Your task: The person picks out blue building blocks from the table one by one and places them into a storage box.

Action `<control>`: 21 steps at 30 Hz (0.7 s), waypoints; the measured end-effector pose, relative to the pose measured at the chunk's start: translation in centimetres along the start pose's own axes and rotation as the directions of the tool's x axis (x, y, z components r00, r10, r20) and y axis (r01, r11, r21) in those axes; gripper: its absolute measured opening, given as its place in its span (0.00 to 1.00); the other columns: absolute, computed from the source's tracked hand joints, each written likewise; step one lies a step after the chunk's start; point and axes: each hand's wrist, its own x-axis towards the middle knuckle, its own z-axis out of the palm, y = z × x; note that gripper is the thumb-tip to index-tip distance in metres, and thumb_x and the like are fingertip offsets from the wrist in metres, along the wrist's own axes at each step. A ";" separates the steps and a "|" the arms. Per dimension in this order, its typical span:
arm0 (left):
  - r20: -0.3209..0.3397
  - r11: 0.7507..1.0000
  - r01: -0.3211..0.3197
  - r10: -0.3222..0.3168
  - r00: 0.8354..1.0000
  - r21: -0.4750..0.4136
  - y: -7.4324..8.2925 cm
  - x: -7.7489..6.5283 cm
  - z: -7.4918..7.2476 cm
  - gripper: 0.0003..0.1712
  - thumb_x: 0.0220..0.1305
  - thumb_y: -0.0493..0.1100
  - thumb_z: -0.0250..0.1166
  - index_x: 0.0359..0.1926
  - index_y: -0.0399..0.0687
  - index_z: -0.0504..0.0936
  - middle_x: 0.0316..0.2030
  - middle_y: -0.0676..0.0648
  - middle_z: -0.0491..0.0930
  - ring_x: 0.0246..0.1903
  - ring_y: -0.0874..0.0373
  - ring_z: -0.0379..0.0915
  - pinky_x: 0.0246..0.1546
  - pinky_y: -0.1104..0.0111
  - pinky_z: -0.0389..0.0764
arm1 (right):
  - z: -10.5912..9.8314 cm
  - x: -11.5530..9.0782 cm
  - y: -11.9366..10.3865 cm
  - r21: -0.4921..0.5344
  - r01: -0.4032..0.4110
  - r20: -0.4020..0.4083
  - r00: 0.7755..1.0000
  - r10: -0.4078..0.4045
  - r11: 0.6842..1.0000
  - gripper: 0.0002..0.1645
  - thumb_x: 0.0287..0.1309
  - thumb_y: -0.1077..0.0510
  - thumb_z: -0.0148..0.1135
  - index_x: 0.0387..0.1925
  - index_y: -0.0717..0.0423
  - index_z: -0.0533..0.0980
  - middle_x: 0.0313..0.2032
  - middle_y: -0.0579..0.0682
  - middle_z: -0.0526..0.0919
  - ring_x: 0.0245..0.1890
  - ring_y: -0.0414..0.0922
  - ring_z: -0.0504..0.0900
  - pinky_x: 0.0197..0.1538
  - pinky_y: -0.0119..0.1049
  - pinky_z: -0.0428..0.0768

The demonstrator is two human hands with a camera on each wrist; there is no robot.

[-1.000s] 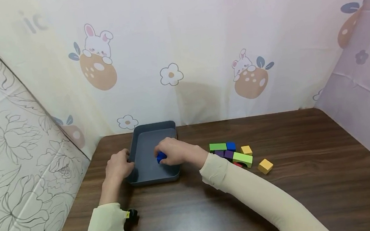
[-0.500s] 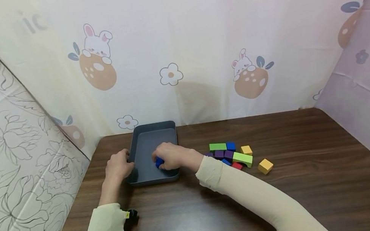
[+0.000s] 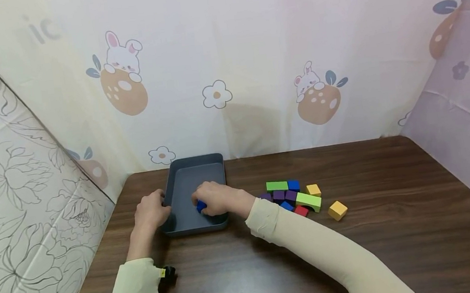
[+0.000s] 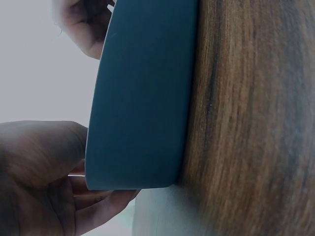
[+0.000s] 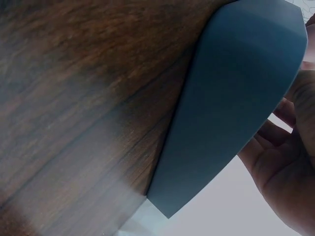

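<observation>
The tray [image 3: 189, 176], smooth, matte grey and rectangular with rounded corners, sits at the far left corner of the wood-grained table [image 3: 400, 224]. The left hand [image 3: 150, 211] grips its left wall, fingers curled over the rim. Within its right edge, the right hand [image 3: 215, 197] pinches a flat-faced blue block [image 3: 201, 206] between thumb and fingers; contact with the floor is hidden. Outside that edge lie a green arch [image 3: 308, 200] and yellow cubes [image 3: 337, 210].
</observation>
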 end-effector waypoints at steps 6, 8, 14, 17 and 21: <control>0.007 1.000 -0.002 0.002 1.000 -0.004 0.0 0.2 0.0 0.26 0.67 0.39 0.67 0.63 0.30 0.77 0.50 0.30 0.84 0.45 0.35 0.82 0.46 0.43 0.83 | -0.3 -0.3 -0.1 -0.003 -0.002 0.013 1.000 0.002 1.000 0.19 0.69 0.57 0.71 0.60 0.54 0.83 0.54 0.51 0.86 0.53 0.43 0.82 0.60 0.38 0.81; 0.011 1.000 -0.005 0.005 1.000 -0.006 -0.1 0.2 0.0 0.26 0.67 0.39 0.67 0.63 0.30 0.77 0.50 0.30 0.84 0.45 0.35 0.82 0.46 0.43 0.83 | -0.6 -0.6 -0.1 0.006 -0.005 0.008 1.000 0.005 1.000 0.21 0.69 0.56 0.70 0.62 0.53 0.82 0.56 0.51 0.85 0.55 0.44 0.82 0.61 0.38 0.81; 0.013 1.000 -0.008 0.008 1.000 -0.010 0.1 0.0 -0.2 0.27 0.67 0.38 0.67 0.64 0.29 0.77 0.52 0.28 0.83 0.47 0.33 0.82 0.46 0.42 0.82 | -2.4 -2.3 0.1 0.063 -0.011 -0.067 0.998 0.015 0.998 0.21 0.71 0.54 0.68 0.62 0.54 0.82 0.57 0.53 0.84 0.52 0.44 0.81 0.59 0.39 0.82; 0.013 1.000 -0.006 0.006 1.000 -0.014 0.0 0.0 -0.2 0.28 0.68 0.38 0.66 0.65 0.29 0.76 0.53 0.28 0.83 0.48 0.33 0.82 0.47 0.42 0.82 | -3.5 -3.5 0.3 0.087 -0.016 -0.102 0.994 0.025 0.996 0.20 0.72 0.55 0.67 0.62 0.55 0.82 0.57 0.54 0.84 0.52 0.45 0.82 0.58 0.41 0.82; 0.016 1.000 -0.006 0.007 1.000 -0.015 -0.1 0.1 0.0 0.28 0.67 0.38 0.66 0.65 0.29 0.76 0.54 0.28 0.83 0.48 0.33 0.82 0.47 0.42 0.83 | -4.7 -5.3 0.8 0.107 -0.020 -0.140 0.989 0.036 0.994 0.21 0.71 0.55 0.68 0.62 0.55 0.81 0.57 0.53 0.84 0.55 0.46 0.82 0.58 0.41 0.82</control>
